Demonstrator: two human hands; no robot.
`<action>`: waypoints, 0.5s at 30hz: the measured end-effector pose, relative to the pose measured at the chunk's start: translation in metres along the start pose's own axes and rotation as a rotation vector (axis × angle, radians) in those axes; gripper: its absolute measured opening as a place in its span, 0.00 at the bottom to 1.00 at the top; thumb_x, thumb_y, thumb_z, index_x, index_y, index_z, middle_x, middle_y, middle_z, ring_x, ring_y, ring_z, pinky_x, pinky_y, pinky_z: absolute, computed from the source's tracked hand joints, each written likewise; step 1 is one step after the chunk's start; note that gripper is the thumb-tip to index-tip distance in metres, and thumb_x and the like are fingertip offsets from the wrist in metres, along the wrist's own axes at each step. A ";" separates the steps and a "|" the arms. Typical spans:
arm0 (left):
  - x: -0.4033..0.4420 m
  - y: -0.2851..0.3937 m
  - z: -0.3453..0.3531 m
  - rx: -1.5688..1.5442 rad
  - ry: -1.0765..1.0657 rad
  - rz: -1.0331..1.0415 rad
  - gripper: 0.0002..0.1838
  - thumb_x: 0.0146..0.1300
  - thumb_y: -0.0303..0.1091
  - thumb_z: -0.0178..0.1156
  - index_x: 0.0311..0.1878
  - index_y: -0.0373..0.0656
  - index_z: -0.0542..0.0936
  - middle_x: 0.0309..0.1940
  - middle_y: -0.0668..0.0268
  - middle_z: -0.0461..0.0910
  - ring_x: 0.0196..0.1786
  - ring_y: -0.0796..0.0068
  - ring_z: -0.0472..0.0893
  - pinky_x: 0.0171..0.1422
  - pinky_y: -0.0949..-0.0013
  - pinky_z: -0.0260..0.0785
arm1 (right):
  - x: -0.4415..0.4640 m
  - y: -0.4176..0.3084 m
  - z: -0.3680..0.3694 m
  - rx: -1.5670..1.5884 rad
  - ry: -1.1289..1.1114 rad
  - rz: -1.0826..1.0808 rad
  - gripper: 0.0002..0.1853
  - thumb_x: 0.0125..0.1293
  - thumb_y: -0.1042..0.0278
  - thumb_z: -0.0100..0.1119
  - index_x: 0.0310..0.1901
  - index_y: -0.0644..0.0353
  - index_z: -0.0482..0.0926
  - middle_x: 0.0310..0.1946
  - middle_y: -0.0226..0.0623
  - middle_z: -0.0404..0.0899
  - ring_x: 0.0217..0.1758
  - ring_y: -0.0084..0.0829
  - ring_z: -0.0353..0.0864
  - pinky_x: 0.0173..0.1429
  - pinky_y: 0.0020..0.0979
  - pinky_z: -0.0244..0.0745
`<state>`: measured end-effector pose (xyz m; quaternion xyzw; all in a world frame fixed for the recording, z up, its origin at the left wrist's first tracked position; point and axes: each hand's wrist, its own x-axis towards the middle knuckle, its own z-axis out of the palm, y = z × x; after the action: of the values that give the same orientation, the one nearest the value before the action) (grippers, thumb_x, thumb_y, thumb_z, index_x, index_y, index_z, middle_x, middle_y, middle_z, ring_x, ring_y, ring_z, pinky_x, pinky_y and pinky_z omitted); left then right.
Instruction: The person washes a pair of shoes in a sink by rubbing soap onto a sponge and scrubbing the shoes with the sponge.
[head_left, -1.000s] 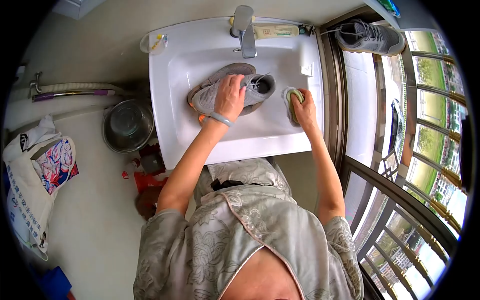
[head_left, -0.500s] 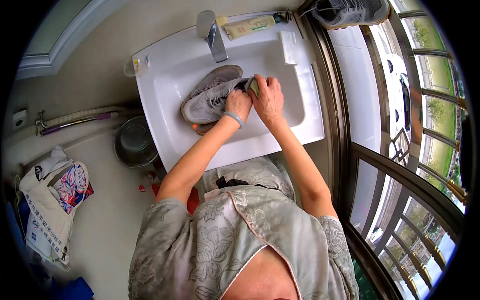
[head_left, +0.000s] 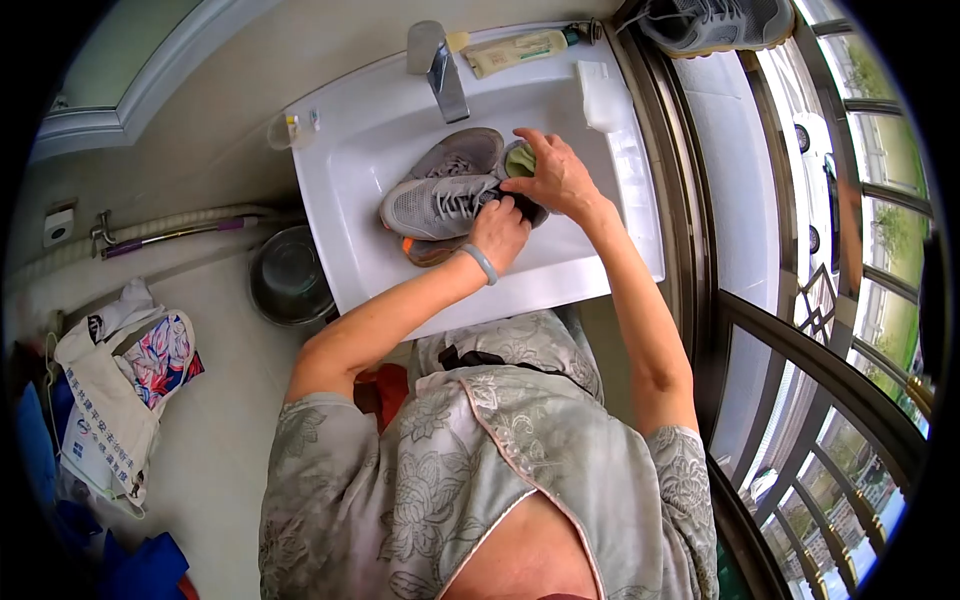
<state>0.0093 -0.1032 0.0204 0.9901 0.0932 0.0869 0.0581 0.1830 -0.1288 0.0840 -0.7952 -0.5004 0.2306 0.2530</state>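
Top shoe (head_left: 437, 207) lies on its side of the sink (head_left: 345, 190) pile, overlapping a second shoe (head_left: 462, 152), which probably props it. Left hand (head_left: 500, 232) sits at the shoe's opening, fingers dipping in, likely to steady it; can't tell if they pinch the edge. Right hand (head_left: 562, 175) has thumb and forefinger spread wide around a green pad (head_left: 520, 160) at the heel end; firm grip not visible. So shoe is directly under the left fingertips, just beside right thumb. Another shoe (head_left: 710, 28) by the window, presumably parked out of the way.
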 end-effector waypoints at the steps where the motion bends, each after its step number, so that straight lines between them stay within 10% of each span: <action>1: 0.000 -0.006 -0.004 0.006 0.000 -0.007 0.06 0.55 0.31 0.58 0.28 0.47 0.83 0.28 0.69 0.80 0.44 0.66 0.76 0.48 0.65 0.67 | -0.002 0.003 0.005 -0.085 -0.048 -0.006 0.39 0.52 0.54 0.77 0.65 0.52 0.70 0.50 0.52 0.78 0.55 0.53 0.77 0.57 0.46 0.76; 15: -0.063 -0.109 -0.080 0.177 -0.392 0.546 0.07 0.52 0.34 0.58 0.28 0.47 0.84 0.29 0.72 0.78 0.47 0.72 0.74 0.60 0.70 0.62 | -0.057 0.021 0.044 0.433 -0.499 0.338 0.45 0.54 0.44 0.76 0.67 0.64 0.71 0.53 0.50 0.82 0.59 0.41 0.81 0.64 0.36 0.74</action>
<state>-0.0856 -0.0010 0.0743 0.9776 -0.1807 -0.1011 -0.0365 0.1477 -0.1807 0.0440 -0.7139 -0.3481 0.5566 0.2439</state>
